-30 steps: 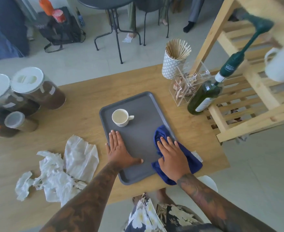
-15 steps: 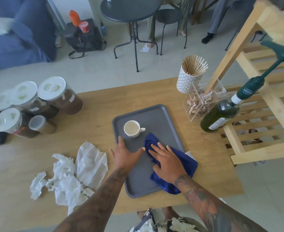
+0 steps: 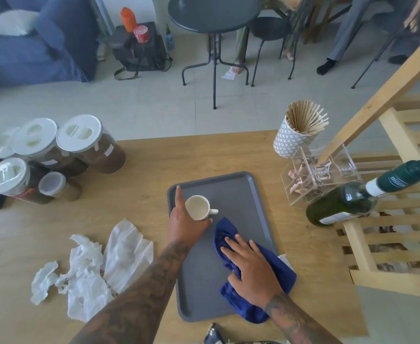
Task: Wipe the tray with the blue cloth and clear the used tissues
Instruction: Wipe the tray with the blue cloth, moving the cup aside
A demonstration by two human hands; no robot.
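Seen from above, a flat grey rectangular plastic tray (image 3: 241, 192) lies on a pale wooden table (image 3: 142, 170), its long side running away from the person. The right hand (image 3: 251, 266) presses flat, fingers straight and spread, on a crumpled dark blue cloth (image 3: 282, 273) that covers the tray's near right part and hangs over its right rim onto the table. The left hand (image 3: 183, 223) reaches to a small white ceramic cup (image 3: 197, 207) standing in the tray's far left part; thumb and fingers appear to curl round the cup's near side, with the index finger pointing past it, though the cup hides part of the grip.

Wiping looks under way but unfinished: the cloth sits on the near right area only, and the cup occupies the far left, so that patch probably cannot be wiped until the cup is shifted. No stains are clear enough to judge which parts are clean.

Left of the tray, just beside it, a loose heap of several crumpled white used tissues (image 3: 92, 274) lies on the table, untouched. Clearing them is not yet begun.

At the table's far left stand 4 or so brown jars with white lids (image 3: 80, 137).
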